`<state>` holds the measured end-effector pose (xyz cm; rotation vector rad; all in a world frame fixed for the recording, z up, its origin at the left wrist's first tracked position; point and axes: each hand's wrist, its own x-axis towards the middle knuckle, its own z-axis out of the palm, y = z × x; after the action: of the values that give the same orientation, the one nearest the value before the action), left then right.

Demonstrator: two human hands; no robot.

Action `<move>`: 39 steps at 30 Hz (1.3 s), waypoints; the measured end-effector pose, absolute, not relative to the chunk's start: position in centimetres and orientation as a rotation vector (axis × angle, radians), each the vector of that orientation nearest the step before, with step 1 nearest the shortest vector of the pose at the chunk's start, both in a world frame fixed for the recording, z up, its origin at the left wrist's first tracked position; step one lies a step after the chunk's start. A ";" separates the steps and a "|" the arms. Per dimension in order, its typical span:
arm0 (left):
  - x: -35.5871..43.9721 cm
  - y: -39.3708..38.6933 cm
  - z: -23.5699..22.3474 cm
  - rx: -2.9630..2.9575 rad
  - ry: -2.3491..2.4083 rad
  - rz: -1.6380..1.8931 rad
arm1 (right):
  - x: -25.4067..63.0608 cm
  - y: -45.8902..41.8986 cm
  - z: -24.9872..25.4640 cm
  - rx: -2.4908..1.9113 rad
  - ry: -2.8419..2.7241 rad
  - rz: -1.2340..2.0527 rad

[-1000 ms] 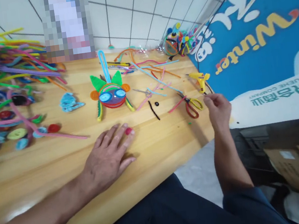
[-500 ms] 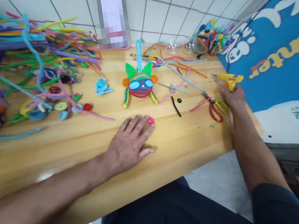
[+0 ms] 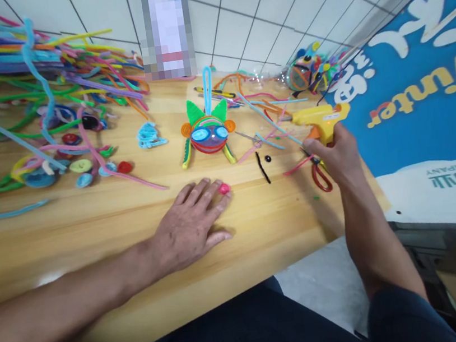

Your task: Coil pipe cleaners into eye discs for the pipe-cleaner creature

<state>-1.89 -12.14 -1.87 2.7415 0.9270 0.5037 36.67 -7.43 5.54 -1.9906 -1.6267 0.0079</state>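
The person's two hands are well apart over the wooden table (image 3: 104, 228). The left hand (image 3: 188, 222) lies palm down with its fingers stretched out, the tips of the index and middle fingers touching a small pinkish-red fuzzy piece (image 3: 224, 189) on the wood. The right hand (image 3: 344, 154) is wrapped round the handle of a yellow hot glue gun (image 3: 324, 116), its nozzle pointing left, towards the middle of the table. Under it, partly hidden from me, is a pair of scissors (image 3: 322, 179) with a red grip showing.

Beyond the left hand sits a pipe-cleaner figure (image 3: 209, 142), with green pointed ears, orange coils at its sides, blue coiled eyes and a light-blue loop (image 3: 208, 89) rising from the top. Between the figure and the scissors lie a short black pipe cleaner (image 3: 262, 168) and, just beside it, a small round black piece (image 3: 267, 158). A light-blue bundle (image 3: 149, 135) rests left of the figure, and further left loose pipe cleaners (image 3: 25, 58) are heaped in many colours. A blue banner (image 3: 422, 132) with "Winter" on it stands at the right.
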 end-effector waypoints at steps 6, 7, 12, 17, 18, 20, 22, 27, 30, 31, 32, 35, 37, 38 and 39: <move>-1.9 -12.1 -1.8 2.737 0.915 0.497 | 27.6 -8.6 6.1 -1.970 -1.837 0.143; -1.9 -12.1 -1.8 2.747 0.918 0.478 | 26.9 -8.7 6.0 -1.944 -1.892 0.130; -1.9 -12.1 -1.6 2.720 0.929 0.438 | 25.9 -9.5 4.6 -1.837 -2.066 0.044; -1.9 -12.1 -1.7 2.668 0.918 0.463 | 26.5 -10.4 3.7 -1.756 -2.170 -0.035; -1.9 -12.1 -1.7 2.664 0.919 0.464 | 26.6 -10.4 3.6 -1.747 -2.179 -0.062; -1.9 -12.1 -1.8 2.660 0.922 0.463 | 26.8 -10.4 3.5 -1.753 -2.194 -0.094; -1.9 -12.1 -1.7 2.662 0.923 0.452 | 26.9 -10.3 3.4 -1.764 -2.207 -0.099; -1.9 -12.0 -1.6 2.688 0.922 0.416 | 27.1 -10.2 3.1 -1.769 -2.219 -0.089; -1.9 -12.1 -1.6 2.700 0.923 0.403 | 27.2 -10.2 3.0 -1.779 -2.223 -0.067; -1.9 -12.1 -1.6 2.701 0.925 0.400 | 27.3 -10.1 2.9 -1.780 -2.228 -0.063; -1.9 -12.1 -1.6 2.700 0.926 0.398 | 27.3 -10.1 2.9 -1.779 -2.235 -0.062; -1.9 -12.1 -1.6 2.697 0.929 0.405 | 27.3 -10.1 2.9 -1.764 -2.247 -0.077; -1.9 -12.1 -1.6 2.704 0.926 0.399 | 27.3 -10.1 2.9 -1.753 -2.255 -0.085; -1.9 -12.1 -1.6 2.708 0.927 0.393 | 27.3 -10.1 2.9 -1.751 -2.260 -0.088; -1.9 -12.1 -1.6 2.711 0.928 0.388 | 27.3 -10.1 2.8 -1.750 -2.265 -0.093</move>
<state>-1.90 -12.08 -1.55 2.7111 0.9275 0.3875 27.28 -10.12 2.82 -1.7501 -2.2645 -0.0929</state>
